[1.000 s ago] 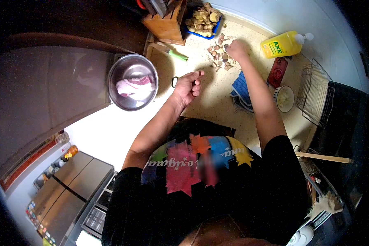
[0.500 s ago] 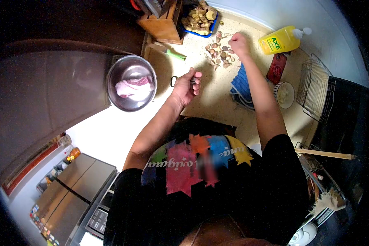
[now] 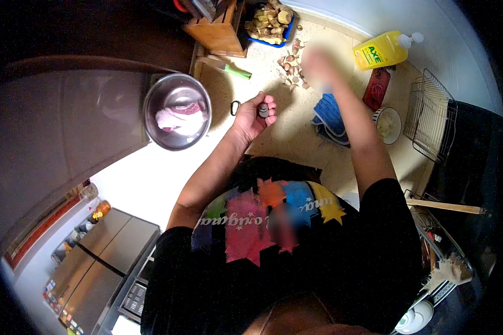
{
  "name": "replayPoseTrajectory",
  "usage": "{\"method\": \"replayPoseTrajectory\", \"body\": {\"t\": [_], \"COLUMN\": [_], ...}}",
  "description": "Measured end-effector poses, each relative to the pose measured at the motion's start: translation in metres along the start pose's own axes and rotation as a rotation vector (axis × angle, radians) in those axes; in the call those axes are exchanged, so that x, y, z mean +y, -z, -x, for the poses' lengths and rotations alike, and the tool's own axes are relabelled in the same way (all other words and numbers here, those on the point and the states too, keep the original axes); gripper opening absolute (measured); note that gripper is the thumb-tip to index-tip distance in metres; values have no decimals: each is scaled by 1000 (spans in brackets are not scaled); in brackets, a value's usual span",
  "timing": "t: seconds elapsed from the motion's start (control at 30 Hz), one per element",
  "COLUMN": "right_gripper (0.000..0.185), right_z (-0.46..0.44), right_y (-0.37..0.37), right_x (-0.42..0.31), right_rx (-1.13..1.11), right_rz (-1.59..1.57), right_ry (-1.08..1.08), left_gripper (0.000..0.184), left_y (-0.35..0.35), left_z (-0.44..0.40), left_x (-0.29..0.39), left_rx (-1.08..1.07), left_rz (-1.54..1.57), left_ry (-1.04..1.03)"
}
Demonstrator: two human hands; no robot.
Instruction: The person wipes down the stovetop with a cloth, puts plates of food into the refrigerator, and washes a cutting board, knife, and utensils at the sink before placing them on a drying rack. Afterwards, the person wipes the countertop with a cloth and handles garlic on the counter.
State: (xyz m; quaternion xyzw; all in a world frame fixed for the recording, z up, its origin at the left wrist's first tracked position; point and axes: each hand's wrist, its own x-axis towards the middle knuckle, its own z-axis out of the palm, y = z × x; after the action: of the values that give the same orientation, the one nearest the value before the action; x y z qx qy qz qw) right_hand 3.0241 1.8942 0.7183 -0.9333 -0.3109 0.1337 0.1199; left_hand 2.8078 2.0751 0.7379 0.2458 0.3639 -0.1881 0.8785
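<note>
My left hand point(image 3: 254, 116) is palm up with its fingers curled round a small grey object point(image 3: 263, 110). A black loop point(image 3: 235, 108) sticks out on its left side; whether the two are one piece I cannot tell. My right hand point(image 3: 320, 66) is a blur beside small brown bulbs and peels point(image 3: 291, 66) scattered over the counter point(image 3: 296, 125), and what it holds, if anything, is hidden. Below that hand lies a blue cloth point(image 3: 330, 118), partly behind the forearm. To its right stands a bowl point(image 3: 387, 125) with pale pieces inside.
A metal pot point(image 3: 178, 141) with raw meat point(image 3: 180, 116) stands left. Behind are a green-handled knife point(image 3: 237, 72), a knife block point(image 3: 221, 33) and a blue tray of ginger point(image 3: 269, 25). A yellow bottle point(image 3: 379, 51), red packet point(image 3: 376, 89) and wire rack point(image 3: 428, 117) are right.
My left hand has turned its palm further up, showing the grey object in its fingers. The right hand has shifted slightly down and become smeared. The whole view has moved a little.
</note>
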Motion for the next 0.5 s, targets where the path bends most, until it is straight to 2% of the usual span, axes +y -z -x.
{"method": "replayPoseTrajectory", "body": {"t": [0.07, 0.13, 0.2, 0.27, 0.33, 0.4, 0.43, 0.47, 0.5], "right_gripper": [26, 21, 15, 11, 11, 15, 28, 28, 31], "right_z": [4, 7, 4, 12, 24, 33, 34, 32, 30], "right_y": [2, 3, -9, -20, -21, -21, -12, -17, -25], "right_x": [1, 4, 21, 29, 20, -1, -14, -17, -17], "right_rx": [2, 135, 70, 83, 51, 232, 36, 39, 46], "right_rz": [-74, -615, -861, -1443, -1373, -601, -545, -546, -241], "right_ry": [35, -171, -258, -296, -304, 104, -72, -75, -90], "left_gripper": [28, 27, 26, 25, 25, 25, 25, 25, 25], "left_y": [5, 7, 10, 14, 16, 15, 14, 13, 11], "left_z": [-2, 0, 1, 1, 0, -1, 0, 0, 0], "left_x": [0, 2, 1, -1, -2, -3, -3, -3, -3], "left_rx": [-10, -2, 9, 19, 8, -4, 3, 9, 7], "left_rz": [9, 20, 35, 43, 44, 44, 38, 31, 27], "left_ry": [-11, -11, -7, -2, 4, 9, 14, 18, 20]}}
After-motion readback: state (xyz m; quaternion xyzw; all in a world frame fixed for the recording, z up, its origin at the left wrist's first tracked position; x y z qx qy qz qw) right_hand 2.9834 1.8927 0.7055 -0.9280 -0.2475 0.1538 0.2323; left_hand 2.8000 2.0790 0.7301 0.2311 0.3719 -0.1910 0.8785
